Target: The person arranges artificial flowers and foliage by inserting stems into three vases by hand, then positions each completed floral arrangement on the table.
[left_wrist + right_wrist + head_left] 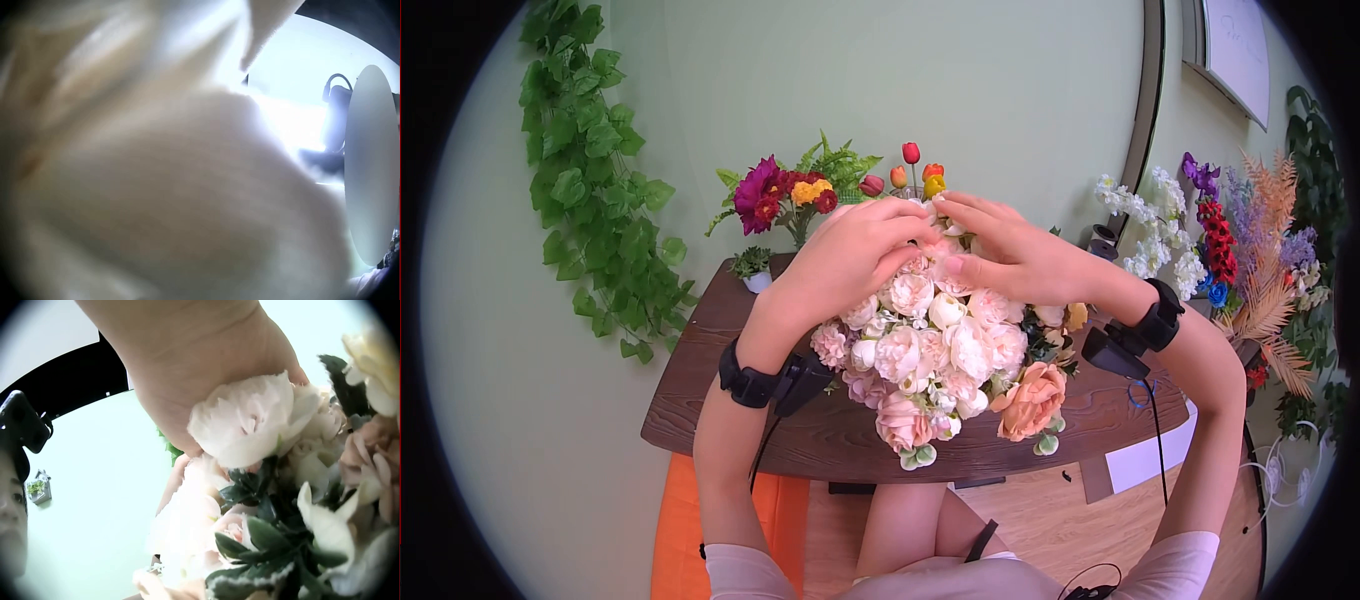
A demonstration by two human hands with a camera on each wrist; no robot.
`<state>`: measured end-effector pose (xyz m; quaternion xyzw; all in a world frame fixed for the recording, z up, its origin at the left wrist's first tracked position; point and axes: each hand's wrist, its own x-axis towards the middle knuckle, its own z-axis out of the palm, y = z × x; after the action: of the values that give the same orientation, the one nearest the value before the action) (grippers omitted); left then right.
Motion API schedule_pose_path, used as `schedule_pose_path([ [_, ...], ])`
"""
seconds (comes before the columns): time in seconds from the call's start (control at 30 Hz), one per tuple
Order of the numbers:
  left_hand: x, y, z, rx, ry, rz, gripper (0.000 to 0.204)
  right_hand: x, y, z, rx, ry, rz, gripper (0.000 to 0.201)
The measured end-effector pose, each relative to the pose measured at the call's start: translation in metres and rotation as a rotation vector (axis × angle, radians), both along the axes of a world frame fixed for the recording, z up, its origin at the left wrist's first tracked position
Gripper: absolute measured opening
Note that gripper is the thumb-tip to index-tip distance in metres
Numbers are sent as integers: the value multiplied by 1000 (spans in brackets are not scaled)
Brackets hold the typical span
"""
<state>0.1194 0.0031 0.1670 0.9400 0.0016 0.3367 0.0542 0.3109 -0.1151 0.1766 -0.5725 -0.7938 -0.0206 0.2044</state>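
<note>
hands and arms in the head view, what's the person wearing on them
Both hands, left hand and right hand, are bare, no gloves or rings visible. Each wrist carries a black strap with a small black camera: left wrist camera, right wrist camera. A thin black cable hangs from each. Short pale pink sleeves end at the upper arms.

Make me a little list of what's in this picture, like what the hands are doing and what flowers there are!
Left hand: rests on top of the big bouquet, fingers curved over the blooms
Right hand: also on top, fingertips meeting the left hand's
Big bouquet: cream and pale pink flowers, one peach rose at the lower right
Table: dark wood, bouquet over it
Behind: small bunch of red, purple and yellow flowers
Wall: green leaf vine on the left
Right side: white, purple and red flowers
</note>
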Motion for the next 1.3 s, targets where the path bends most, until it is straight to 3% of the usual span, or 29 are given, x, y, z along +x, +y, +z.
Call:
schedule_pose_path([
  [0.13, 4, 3, -2, -12, -13, 17, 12, 3, 3, -4, -29, 17, 11, 65],
  [0.7, 5, 2, -18, -40, -263, 43, 10, -1, 2, -8, 54, -45, 40, 54],
  [0.83, 6, 2, -20, 35, -263, 43, 12, -1, 2, -8, 63, -44, 60, 49],
  [0.9, 5, -2, -21, -225, -260, 53, 14, 0, 2, -7, 59, -59, 74, 45],
  [1.3, -10, 1, -14, -186, -81, 119, 12, -6, -4, -1, 7, -114, 18, 42],
])
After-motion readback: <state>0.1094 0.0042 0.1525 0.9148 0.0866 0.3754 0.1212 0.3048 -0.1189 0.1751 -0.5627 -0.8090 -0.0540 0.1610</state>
